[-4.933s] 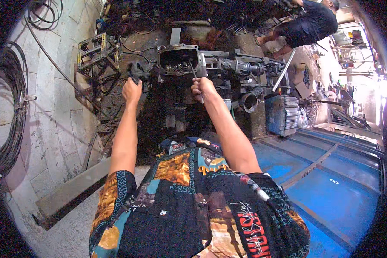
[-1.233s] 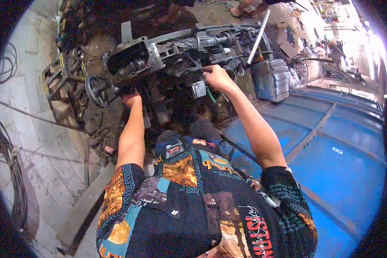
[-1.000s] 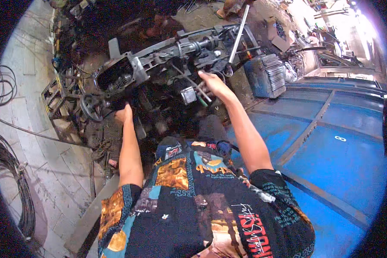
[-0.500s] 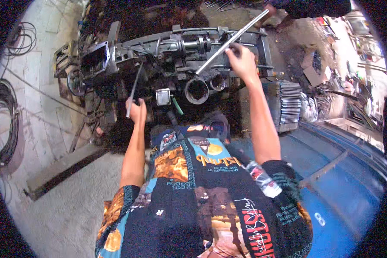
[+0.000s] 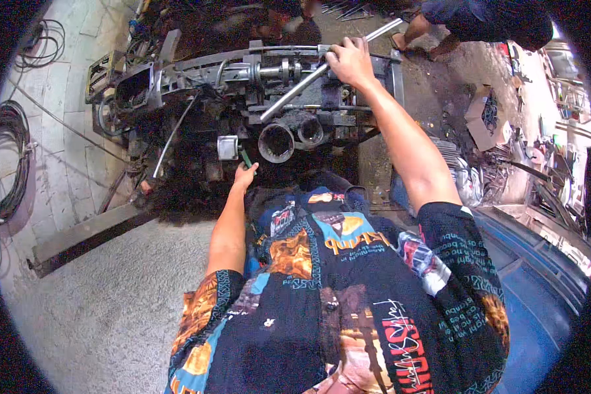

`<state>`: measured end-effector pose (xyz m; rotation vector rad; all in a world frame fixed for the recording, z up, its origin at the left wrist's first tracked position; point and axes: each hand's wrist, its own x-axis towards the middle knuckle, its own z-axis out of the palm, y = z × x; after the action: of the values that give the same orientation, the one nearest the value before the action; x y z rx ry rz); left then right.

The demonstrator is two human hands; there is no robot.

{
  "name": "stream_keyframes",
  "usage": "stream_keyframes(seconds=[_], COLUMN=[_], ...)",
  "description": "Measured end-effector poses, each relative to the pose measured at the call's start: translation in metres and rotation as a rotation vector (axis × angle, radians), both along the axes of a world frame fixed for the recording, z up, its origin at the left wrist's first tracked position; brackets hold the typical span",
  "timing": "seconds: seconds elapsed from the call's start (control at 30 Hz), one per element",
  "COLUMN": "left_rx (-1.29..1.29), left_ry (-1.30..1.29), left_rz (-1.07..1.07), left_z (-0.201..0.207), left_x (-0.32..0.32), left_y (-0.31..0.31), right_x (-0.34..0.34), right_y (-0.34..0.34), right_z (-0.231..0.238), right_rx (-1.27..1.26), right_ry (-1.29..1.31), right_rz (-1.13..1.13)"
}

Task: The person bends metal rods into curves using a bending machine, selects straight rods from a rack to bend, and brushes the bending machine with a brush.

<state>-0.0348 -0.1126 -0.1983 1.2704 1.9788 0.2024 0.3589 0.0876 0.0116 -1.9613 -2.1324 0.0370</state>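
My right hand (image 5: pixel 352 64) is closed over a long silvery metal rod (image 5: pixel 292 96), which slants across a greasy dark machine (image 5: pixel 207 72). The rod's lower end lies above two round, pipe-like openings (image 5: pixel 276 143). Lower down, my left hand (image 5: pixel 245 176) has its fingers closed at the end of a short green handle-like piece (image 5: pixel 247 159). Right beside that piece is a small pale square box (image 5: pixel 228 148). A thin grey lever (image 5: pixel 175 136) slopes down from the machine, left of my left hand and apart from it.
Another person's feet (image 5: pixel 417 33) are at the top right, beyond the rod. Coiled black cables (image 5: pixel 8 161) hang at the left. A metal beam (image 5: pixel 88 240) lies on the floor. An open cardboard box (image 5: pixel 489 125) and a blue metal panel (image 5: pixel 538 282) are on the right.
My left hand has let go of the grey lever and moved right to the green piece. My right hand has shifted up and left on the rod.
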Motion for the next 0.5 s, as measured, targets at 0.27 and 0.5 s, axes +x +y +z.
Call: stream_keyframes(seconds=[0.27, 0.5], left_rx=[-0.21, -0.186], left_ry=[-0.279, -0.489], left_rz=[0.271, 0.318], left_z=[0.031, 0.078], left_x=[0.003, 0.018], left_y=[0.039, 0.055], right_x=[0.001, 0.007], right_y=[0.003, 0.006], right_z=[0.003, 0.005], right_rx=[-0.084, -0.152], right_ry=[-0.012, -0.01], right_rz=[-0.026, -0.04])
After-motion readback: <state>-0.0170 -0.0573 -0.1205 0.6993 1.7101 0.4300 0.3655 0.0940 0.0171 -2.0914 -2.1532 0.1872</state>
